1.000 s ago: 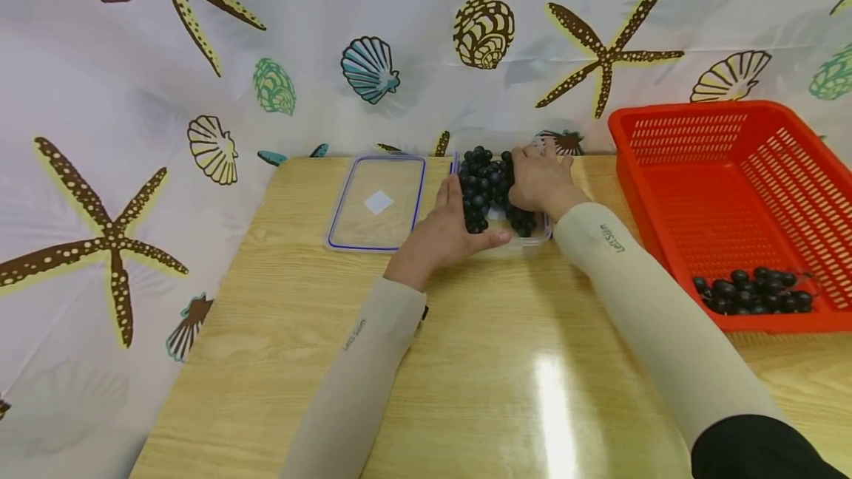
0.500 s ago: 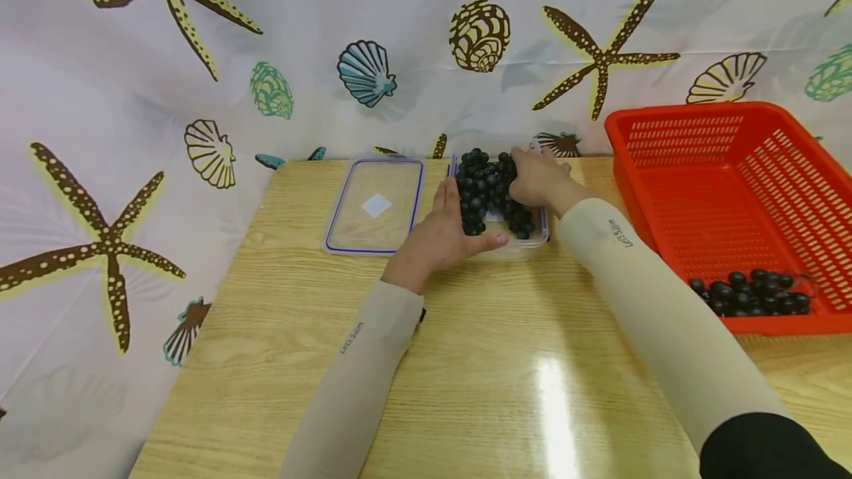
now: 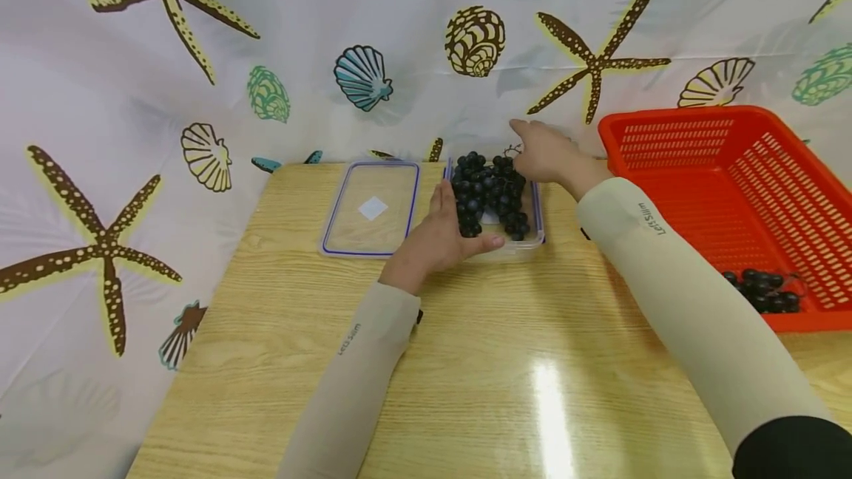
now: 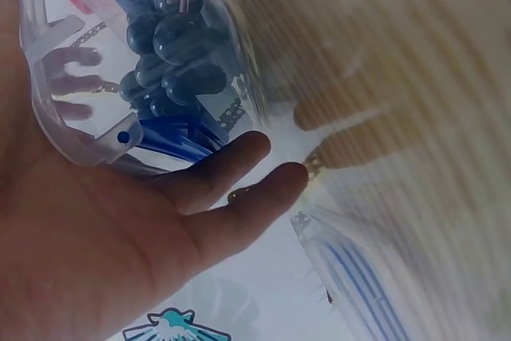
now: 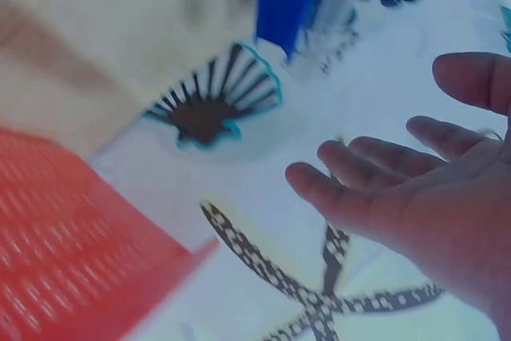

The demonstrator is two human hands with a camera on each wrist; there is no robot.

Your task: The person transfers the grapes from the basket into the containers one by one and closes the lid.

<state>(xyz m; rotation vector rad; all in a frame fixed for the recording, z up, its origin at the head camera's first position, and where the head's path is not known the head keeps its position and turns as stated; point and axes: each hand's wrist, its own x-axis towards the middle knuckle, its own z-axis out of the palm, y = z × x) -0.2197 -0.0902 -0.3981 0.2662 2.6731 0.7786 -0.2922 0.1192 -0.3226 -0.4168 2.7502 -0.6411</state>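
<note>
Your left grip [image 3: 433, 242] has its fingers straight against the left side of the rectangular clear plastic container [image 3: 509, 250], thumb across the near corner; it braces the box without pinching it. Your right grip [image 3: 549, 157] is raised at the far right corner, fingers extended, holding nothing.

The step in hand is judged to be settling the bunched bluish-black grapes [image 3: 489, 187]. These lie inside the container, just right of your left grip and just to the near left of your right grip. To do it well, brace with the left fingers flat and press only with soft right fingertips, since a hard push could split skins or pull berries loose. You should attend first to the thin dark stem [image 3: 512, 148] at the far edge, beside your right fingers, as it could foul a rim. Then spread fruit toward the near side, where a small white label [image 3: 490, 217] shows between two lobes of the bunch.

Condition of the fruit: round, dark berries, tightly clustered, with a glossy surface in the left wrist view. You have no visible splits to record, though the berries are too small for certainty. Whether any stand above the rim cannot be told.
</note>
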